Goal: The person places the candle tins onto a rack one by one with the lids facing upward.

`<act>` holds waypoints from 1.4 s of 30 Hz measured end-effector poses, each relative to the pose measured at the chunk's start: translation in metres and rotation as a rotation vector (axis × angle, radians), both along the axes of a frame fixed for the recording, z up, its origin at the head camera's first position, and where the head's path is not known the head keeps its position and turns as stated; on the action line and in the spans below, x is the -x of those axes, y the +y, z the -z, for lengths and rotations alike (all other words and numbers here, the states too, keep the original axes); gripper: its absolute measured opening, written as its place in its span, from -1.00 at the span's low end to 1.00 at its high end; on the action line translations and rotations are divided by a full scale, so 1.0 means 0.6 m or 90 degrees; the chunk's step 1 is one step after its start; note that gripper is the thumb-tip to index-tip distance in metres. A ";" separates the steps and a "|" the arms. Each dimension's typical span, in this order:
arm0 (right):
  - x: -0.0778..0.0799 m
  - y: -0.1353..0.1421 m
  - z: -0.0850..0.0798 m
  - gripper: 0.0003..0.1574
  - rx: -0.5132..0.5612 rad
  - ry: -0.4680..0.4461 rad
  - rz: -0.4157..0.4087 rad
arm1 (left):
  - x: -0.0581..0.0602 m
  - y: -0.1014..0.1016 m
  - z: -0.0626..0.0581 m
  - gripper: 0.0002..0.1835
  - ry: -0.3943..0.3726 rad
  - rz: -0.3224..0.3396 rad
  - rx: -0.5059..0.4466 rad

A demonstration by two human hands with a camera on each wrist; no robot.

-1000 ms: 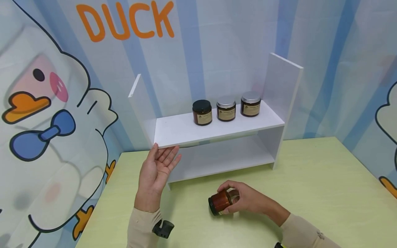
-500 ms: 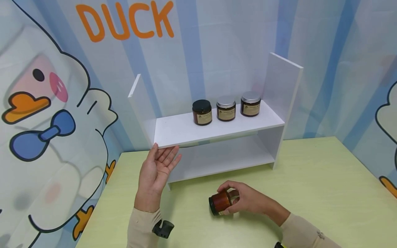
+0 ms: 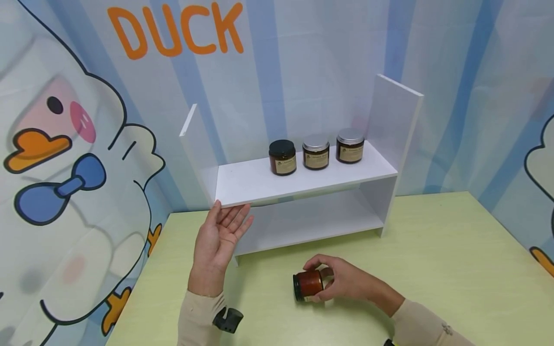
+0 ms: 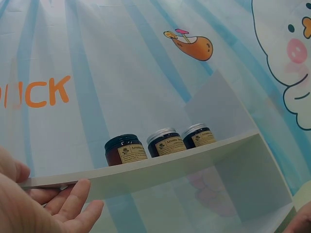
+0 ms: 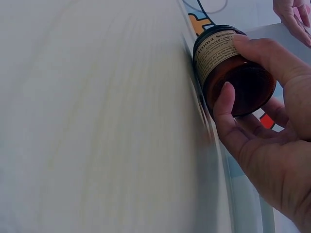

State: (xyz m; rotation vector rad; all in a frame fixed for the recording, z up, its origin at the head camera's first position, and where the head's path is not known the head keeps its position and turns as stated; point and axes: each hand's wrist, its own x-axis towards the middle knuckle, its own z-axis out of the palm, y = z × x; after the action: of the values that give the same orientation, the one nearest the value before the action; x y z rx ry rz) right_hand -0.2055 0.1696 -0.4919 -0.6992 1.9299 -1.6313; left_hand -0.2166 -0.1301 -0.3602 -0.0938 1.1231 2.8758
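Observation:
My right hand [image 3: 342, 278] grips an amber glass jar [image 3: 310, 283] low over the table's front part. The jar lies tipped on its side, black lid facing left. In the right wrist view, thumb and fingers wrap the jar [image 5: 221, 58], whose tan label reads "Aroma". At the left end of the white shelf [image 3: 242, 185], my left hand [image 3: 220, 240] holds the upper board's edge. Its thumb is above and its fingers extend underneath, as the left wrist view shows. On that board stand a black-lidded jar [image 3: 283, 158] and two silver-lidded jars [image 3: 316, 153].
The shelf's lower board [image 3: 316, 218] runs beneath the upper one. A tall side panel [image 3: 394, 115] rises at the right and another [image 3: 196, 154] at the left. Behind the pale green table [image 3: 450, 250] hangs a curtain [image 3: 329, 57] with duck prints.
The jar in my right hand has turned slightly, its lid end shifting a little to the right. My left hand stays at the shelf's edge.

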 end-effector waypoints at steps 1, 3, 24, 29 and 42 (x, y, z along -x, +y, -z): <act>0.000 0.000 0.001 -0.25 -0.002 0.000 -0.001 | 0.000 0.000 0.000 -0.47 0.000 0.000 0.000; -0.001 0.000 0.001 -0.25 -0.005 0.003 -0.001 | 0.000 0.000 -0.001 -0.46 0.002 0.001 0.000; -0.004 -0.005 0.000 -0.11 -0.016 0.008 0.003 | 0.000 -0.001 0.001 -0.48 -0.001 0.001 0.001; -0.004 -0.005 -0.002 -0.10 -0.032 0.029 0.007 | 0.001 -0.001 0.002 -0.49 0.008 0.001 0.004; 0.003 -0.004 0.001 -0.09 -0.046 0.067 0.010 | 0.002 -0.004 0.003 -0.48 0.011 0.007 0.006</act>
State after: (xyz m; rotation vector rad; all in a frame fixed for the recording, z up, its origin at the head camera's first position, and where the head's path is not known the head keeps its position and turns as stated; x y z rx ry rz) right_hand -0.2070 0.1671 -0.4926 -0.7569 2.0622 -1.5536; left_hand -0.2177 -0.1323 -0.3620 -0.0622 1.1358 2.8675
